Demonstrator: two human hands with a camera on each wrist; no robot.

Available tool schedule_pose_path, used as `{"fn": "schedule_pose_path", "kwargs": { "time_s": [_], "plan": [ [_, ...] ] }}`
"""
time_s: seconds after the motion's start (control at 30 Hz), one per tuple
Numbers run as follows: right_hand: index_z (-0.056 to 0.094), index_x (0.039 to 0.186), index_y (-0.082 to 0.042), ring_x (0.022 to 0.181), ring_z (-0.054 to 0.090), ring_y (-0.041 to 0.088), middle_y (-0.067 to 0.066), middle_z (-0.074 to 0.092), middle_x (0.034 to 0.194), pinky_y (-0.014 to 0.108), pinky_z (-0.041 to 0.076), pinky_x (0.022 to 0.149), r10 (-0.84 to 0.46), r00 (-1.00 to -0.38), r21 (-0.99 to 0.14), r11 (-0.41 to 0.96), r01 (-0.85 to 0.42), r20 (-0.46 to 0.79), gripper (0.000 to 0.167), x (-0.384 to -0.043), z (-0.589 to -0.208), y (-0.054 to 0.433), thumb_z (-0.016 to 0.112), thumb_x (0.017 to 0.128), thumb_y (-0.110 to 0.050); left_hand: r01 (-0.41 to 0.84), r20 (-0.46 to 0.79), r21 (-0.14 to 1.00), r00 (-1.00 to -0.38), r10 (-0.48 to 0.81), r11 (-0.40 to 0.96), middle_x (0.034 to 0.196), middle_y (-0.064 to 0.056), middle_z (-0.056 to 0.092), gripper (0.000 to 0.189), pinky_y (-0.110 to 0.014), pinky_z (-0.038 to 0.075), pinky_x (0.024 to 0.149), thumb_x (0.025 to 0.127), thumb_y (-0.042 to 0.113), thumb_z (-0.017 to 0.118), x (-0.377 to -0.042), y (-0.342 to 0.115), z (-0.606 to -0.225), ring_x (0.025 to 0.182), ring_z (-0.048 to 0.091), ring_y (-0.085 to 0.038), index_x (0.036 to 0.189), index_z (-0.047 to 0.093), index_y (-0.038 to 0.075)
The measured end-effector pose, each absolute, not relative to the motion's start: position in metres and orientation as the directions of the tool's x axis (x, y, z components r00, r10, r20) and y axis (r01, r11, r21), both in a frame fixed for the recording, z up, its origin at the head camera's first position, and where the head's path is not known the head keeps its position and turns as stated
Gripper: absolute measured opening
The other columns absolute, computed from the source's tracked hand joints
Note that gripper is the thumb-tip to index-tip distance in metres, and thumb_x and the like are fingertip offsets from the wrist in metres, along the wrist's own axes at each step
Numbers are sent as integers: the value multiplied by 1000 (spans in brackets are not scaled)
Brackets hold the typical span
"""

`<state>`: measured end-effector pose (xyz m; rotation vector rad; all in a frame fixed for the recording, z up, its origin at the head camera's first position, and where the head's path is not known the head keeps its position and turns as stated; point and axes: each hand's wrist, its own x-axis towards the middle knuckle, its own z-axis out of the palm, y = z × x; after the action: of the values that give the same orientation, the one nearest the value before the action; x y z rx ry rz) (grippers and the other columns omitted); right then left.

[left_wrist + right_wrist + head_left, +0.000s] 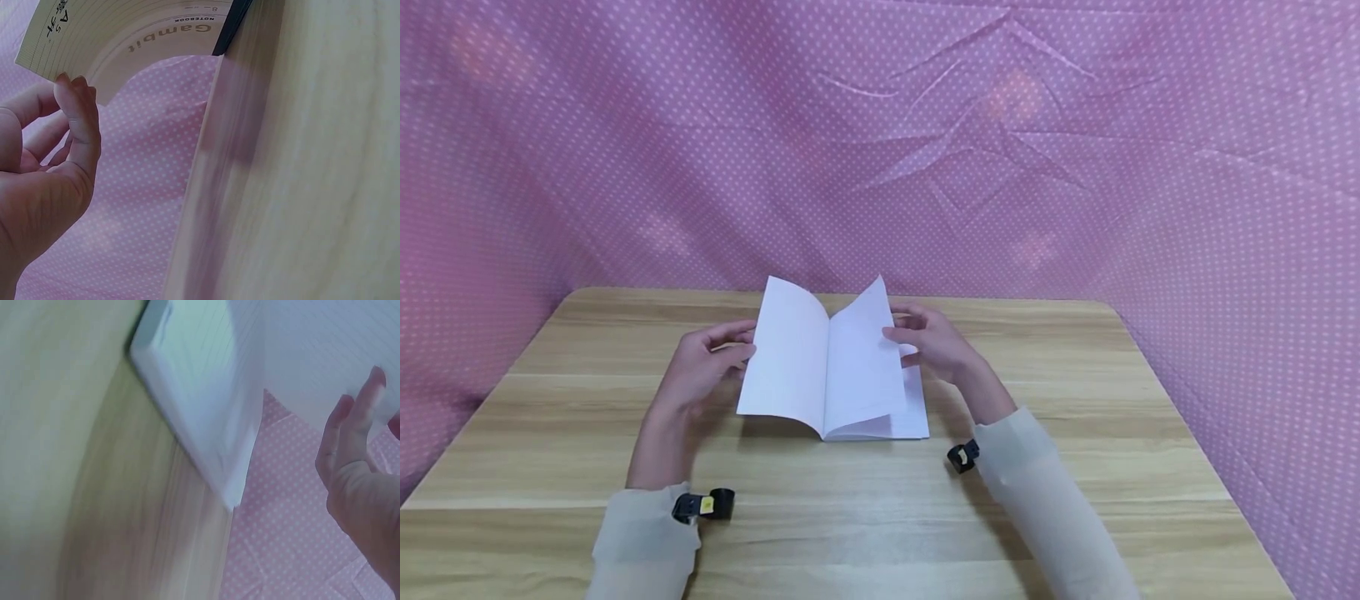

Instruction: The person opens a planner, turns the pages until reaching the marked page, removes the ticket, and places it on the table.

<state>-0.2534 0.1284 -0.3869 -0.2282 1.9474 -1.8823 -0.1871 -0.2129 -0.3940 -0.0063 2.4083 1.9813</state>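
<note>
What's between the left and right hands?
The open notebook, as the head view shows; the left hand pinches its left edge, the right hand a raised page.

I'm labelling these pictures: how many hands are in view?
2: the left hand holds the left side of the open notebook; the right hand holds a raised page on its right.

Free room over near tabletop (850,533), 1 open notebook (791,358) as obstacle beyond

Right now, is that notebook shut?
No, the notebook is open, the left hand holding one side and the right hand a raised page.
</note>
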Motion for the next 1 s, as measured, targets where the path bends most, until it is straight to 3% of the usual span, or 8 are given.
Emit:
{"fn": "schedule_pose_path", "kwargs": {
  "time_s": [0.3,0.53,1.0],
  "plan": [
    [45,150,-11,102,63,27,17,58,127,34,57,73,-420,-896,-971,-113,209,-144,55,-247,-386,117,65,98,-7,-14,-17,985,-1000,15,173,120,-13,58,45,-28,60,74,98,13,69,-189,-211,-395,94,64,-13,140,58,0],
    [46,149,-11,101,65,25,16,63,125,38,59,76,-434,-893,-964,-165,208,-118,53,-243,-383,101,62,100,-6,-12,-15,985,-1000,12,174,118,-11,58,45,-28,60,74,98,13,68,-190,-210,-395,91,65,-14,140,58,0],
    [48,147,-7,93,67,23,9,67,104,38,60,75,-469,-879,-946,-237,219,-86,52,-240,-382,69,63,98,0,-4,-7,988,-1000,20,153,119,-10,60,47,-26,60,74,98,13,68,-189,-209,-392,95,64,-14,141,57,-1]
  ]
}}
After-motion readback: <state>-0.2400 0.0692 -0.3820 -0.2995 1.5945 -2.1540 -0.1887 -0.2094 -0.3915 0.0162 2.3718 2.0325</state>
